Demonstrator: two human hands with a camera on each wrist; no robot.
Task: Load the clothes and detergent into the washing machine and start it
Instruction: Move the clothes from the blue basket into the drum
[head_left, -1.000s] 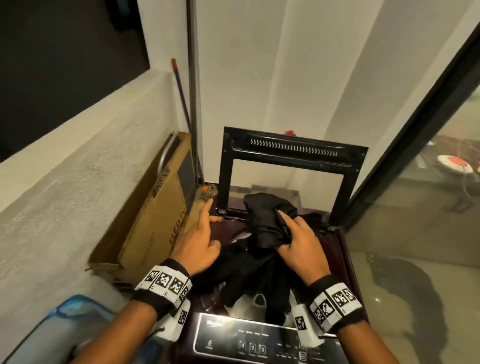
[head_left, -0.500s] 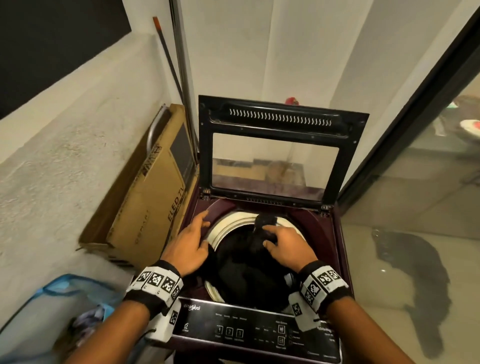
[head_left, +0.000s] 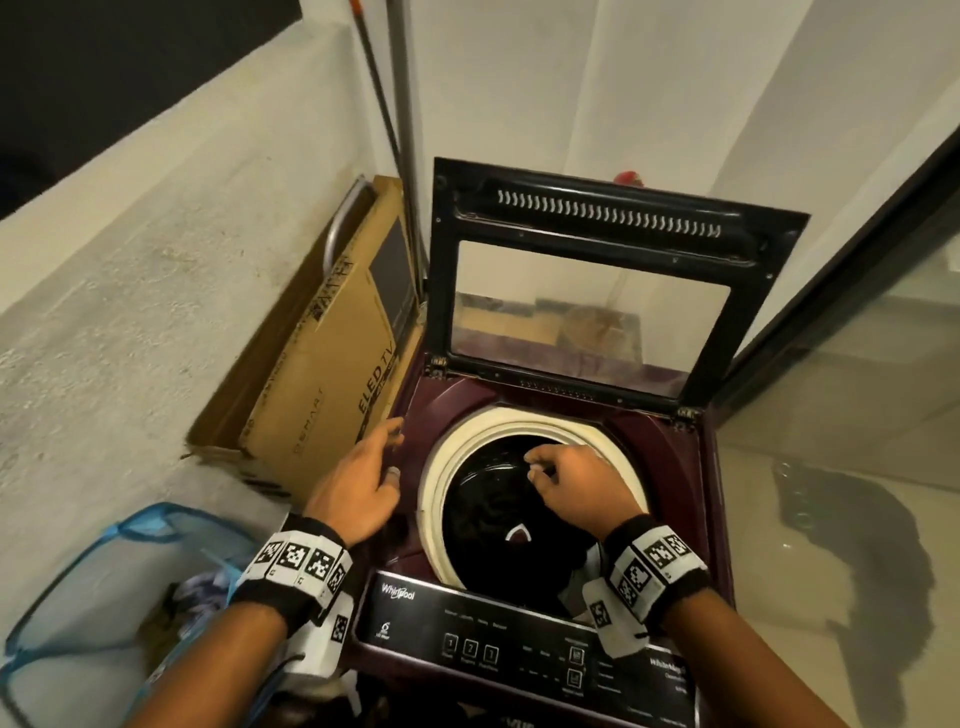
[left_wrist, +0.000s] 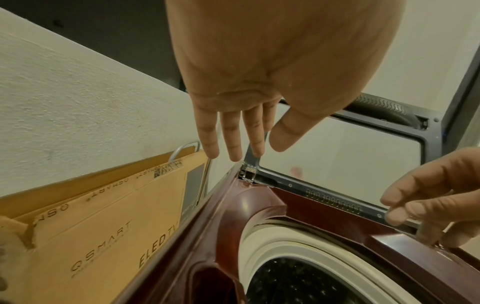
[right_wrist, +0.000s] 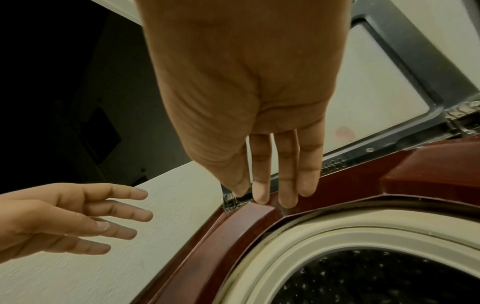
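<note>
The maroon top-loading washing machine (head_left: 670, 452) stands with its glass lid (head_left: 608, 218) raised upright. Black clothes (head_left: 493, 499) lie inside the drum, ringed by its cream rim (head_left: 431, 499). My left hand (head_left: 389, 449) hovers over the machine's left edge with straight fingers (left_wrist: 233, 144) and holds nothing. My right hand (head_left: 545, 465) hangs just above the drum's far side, fingers (right_wrist: 285, 185) extended and empty. Each wrist view also catches the other hand: the right hand (left_wrist: 415, 205) and the left hand (right_wrist: 116, 216). No detergent is in view.
The black control panel (head_left: 519, 649) runs along the machine's near edge. A blue mesh laundry basket (head_left: 104, 597) with more clothes (head_left: 197, 592) stands at the lower left. A flat cardboard TV box (head_left: 322, 374) leans between the machine and a low wall (head_left: 130, 234). A glass door (head_left: 857, 312) closes the right side.
The black garment my right hand held above the machine went down into the drum, and the hand has let go of it. Both hands are now empty over the machine top.
</note>
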